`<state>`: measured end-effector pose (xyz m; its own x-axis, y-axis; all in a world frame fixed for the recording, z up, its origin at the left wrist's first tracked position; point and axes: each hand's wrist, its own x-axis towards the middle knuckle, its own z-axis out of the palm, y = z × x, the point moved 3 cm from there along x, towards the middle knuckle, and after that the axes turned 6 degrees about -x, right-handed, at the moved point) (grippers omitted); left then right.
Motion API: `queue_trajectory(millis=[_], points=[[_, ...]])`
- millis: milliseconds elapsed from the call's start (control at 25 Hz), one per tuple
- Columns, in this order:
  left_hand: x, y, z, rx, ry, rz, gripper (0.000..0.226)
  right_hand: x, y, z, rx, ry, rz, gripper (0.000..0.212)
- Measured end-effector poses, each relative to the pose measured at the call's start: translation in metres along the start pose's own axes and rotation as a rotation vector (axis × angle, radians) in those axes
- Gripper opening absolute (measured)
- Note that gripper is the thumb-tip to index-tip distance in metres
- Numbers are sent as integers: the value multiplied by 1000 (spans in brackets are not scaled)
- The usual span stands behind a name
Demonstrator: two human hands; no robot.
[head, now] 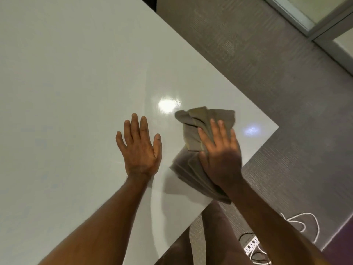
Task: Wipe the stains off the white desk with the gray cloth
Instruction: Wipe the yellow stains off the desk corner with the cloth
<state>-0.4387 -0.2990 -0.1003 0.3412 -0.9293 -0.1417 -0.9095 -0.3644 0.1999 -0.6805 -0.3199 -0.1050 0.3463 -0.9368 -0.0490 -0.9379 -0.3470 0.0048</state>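
Right hand (219,152) flat, fingers spread, pressing gray cloth (194,131) on white desk (66,92) near corner. Left hand (140,148) flat, open, just beside cloth. Gray carpet (277,83) past edge; white cords (303,224), power strip (251,245) below. Desk bare to left.

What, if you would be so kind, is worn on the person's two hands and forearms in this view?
Nothing is worn on either. The left hand and right hand are bare, with no gloves, rings or wristwatch visible. Both forearms are uncovered up to the frame's edge, so no sleeves show. Fingernails are short and unpainted. The right hand is slightly blurred.
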Motion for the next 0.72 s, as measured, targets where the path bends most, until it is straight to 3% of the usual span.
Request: queue_trajectory(millis=[120, 240, 720], points=[[1, 0, 1, -15, -32, -7, 73, 25, 16, 0, -89, -28, 162, 64], [2, -3, 2, -32, -50, -16, 73, 74, 5, -4, -18, -17, 236, 64], [5, -2, -1, -42, -5, 14, 73, 266, -48, -21, 51, -14, 87, 64]])
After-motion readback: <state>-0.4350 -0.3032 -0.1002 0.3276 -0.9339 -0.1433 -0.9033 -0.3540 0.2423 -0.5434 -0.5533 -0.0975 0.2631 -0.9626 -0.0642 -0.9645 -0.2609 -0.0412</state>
